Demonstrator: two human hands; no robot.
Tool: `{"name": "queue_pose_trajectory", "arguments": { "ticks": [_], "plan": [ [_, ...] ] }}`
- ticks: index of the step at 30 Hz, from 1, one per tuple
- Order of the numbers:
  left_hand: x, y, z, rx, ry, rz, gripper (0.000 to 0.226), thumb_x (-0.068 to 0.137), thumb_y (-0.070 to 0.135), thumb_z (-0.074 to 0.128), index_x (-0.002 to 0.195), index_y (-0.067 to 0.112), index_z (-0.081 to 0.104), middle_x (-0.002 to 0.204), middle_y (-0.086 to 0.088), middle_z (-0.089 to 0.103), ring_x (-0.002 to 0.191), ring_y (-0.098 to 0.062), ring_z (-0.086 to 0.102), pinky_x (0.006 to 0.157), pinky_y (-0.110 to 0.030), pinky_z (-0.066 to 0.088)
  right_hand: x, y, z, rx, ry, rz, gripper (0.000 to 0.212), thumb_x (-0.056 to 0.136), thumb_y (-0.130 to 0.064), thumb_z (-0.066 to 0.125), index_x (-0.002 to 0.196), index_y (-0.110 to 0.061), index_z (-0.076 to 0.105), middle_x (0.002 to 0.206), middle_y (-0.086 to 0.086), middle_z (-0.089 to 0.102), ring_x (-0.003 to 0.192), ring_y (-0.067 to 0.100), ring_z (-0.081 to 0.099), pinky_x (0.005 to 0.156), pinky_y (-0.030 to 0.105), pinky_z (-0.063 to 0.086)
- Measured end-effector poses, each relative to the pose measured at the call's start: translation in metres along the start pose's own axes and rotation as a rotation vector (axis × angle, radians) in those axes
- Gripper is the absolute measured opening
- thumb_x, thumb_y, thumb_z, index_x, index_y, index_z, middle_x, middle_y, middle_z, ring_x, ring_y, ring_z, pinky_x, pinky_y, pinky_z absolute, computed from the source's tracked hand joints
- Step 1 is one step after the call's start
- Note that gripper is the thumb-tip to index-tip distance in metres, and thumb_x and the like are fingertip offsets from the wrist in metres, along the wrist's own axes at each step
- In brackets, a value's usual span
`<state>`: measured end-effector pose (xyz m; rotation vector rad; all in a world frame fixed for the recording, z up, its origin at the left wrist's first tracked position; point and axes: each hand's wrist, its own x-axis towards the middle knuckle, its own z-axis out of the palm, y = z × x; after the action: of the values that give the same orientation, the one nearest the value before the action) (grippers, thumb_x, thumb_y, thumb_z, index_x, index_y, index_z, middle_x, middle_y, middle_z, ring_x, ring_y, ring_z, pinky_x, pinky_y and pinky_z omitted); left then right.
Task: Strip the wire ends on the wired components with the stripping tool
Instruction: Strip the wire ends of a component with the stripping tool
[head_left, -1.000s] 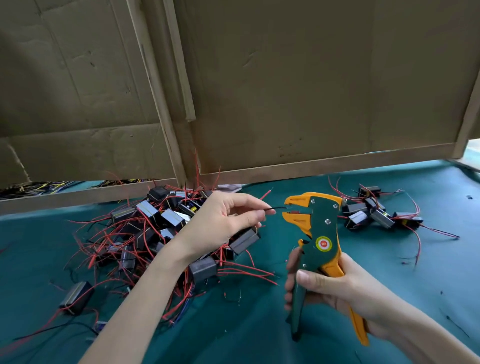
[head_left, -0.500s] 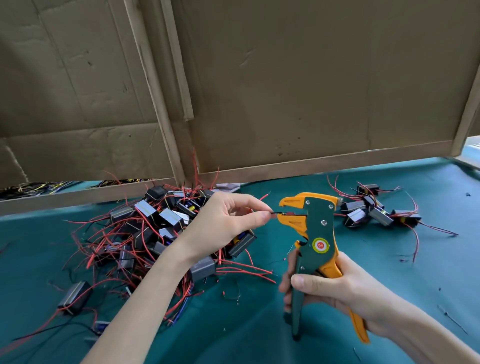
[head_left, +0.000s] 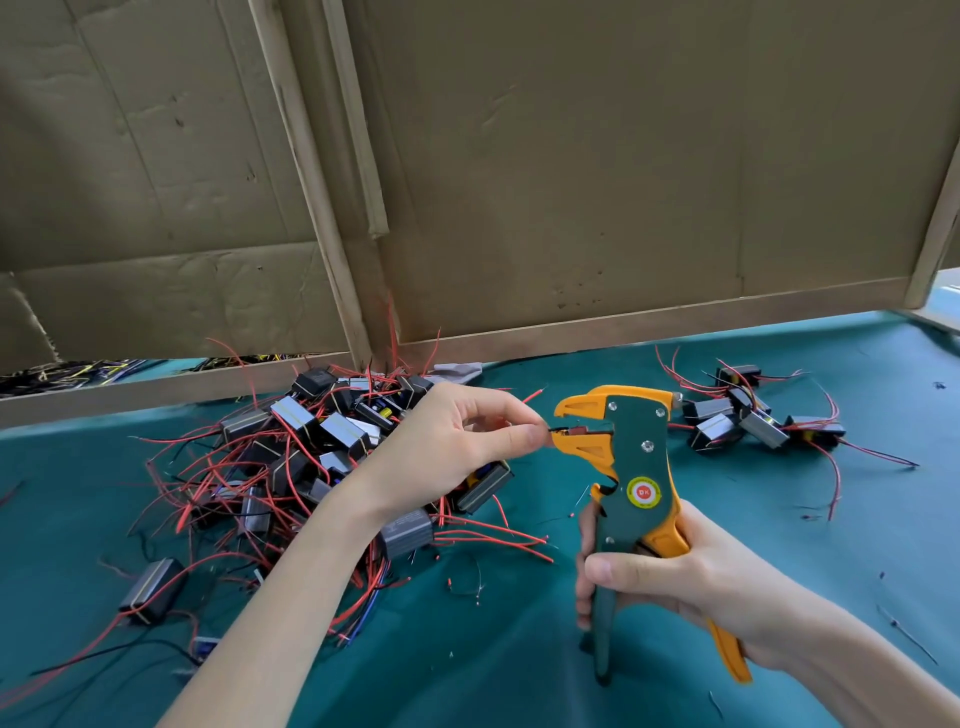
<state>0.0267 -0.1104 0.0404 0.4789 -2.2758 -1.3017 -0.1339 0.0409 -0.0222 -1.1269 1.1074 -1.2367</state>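
A short black wire end (head_left: 560, 429) sits between the orange jaws of a green and orange stripping tool (head_left: 638, 457), which is held upright above the middle of a teal table cover (head_left: 519, 670). The jaws point left, and the wire enters them from that side. A round yellow and red sticker marks the tool's green body.

The left hand (head_left: 457, 441) pinches the wire between thumb and forefinger, the fingertips (head_left: 531, 439) just beside the lower jaw; the other fingers are curled loosely behind. A dark boxy wired component (head_left: 483, 487) shows just below this hand, but it is unclear whether the pinched wire belongs to it.

The right hand (head_left: 680, 577) grips the tool's two handles, fingers wrapped around the green one and the thumb lying across the front. The orange handle juts out below the palm, angled away from the green one.

Behind and under the left forearm lies a large tangled pile of components (head_left: 306, 452), small dark blocks with red and black leads spreading in all directions. One lone block (head_left: 153, 590) lies at the pile's near left edge. A smaller cluster of components (head_left: 748, 421) rests on the cover to the right of the tool, well apart from the pile. Short wire scraps (head_left: 467, 590) dot the cover between the hands.

Worn cardboard panels (head_left: 571, 182) stand along the far edge of the table.
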Motion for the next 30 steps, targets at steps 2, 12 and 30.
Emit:
{"name": "queue_pose_trajectory", "arguments": {
  "ticks": [2, 12, 30],
  "plan": [
    [-0.001, 0.002, -0.001, -0.014, -0.017, 0.001, 0.008, 0.078, 0.03, 0.069, 0.077, 0.026, 0.076, 0.072, 0.009, 0.067, 0.067, -0.003, 0.053, 0.066, -0.013, 0.042, 0.0, -0.001, 0.0, -0.015, 0.007, 0.003, 0.031, 0.069, -0.031, 0.088, 0.084, -0.015, 0.067, 0.078, 0.022, 0.067, 0.073, 0.039, 0.065, 0.074, 0.043, 0.056],
    [-0.004, 0.003, -0.011, 0.03, -0.114, -0.046, 0.014, 0.087, 0.007, 0.065, 0.08, 0.017, 0.072, 0.063, 0.018, 0.065, 0.059, 0.009, 0.055, 0.06, -0.004, 0.04, 0.0, 0.012, 0.023, -0.004, 0.194, 0.053, 0.036, 0.059, -0.036, 0.083, 0.06, -0.013, 0.056, 0.049, 0.019, 0.052, 0.04, 0.027, 0.049, 0.044, 0.031, 0.048],
    [0.101, 0.053, 0.076, -0.416, 0.387, -0.044, 0.013, 0.088, -0.003, 0.06, 0.099, -0.008, 0.066, 0.071, -0.006, 0.063, 0.054, -0.004, 0.062, 0.059, -0.02, 0.056, 0.026, 0.021, -0.008, 0.816, 0.214, 0.404, 0.026, 0.076, -0.013, 0.062, 0.097, 0.001, 0.056, 0.088, 0.031, 0.065, 0.072, 0.043, 0.068, 0.064, 0.053, 0.058]
  ]
}}
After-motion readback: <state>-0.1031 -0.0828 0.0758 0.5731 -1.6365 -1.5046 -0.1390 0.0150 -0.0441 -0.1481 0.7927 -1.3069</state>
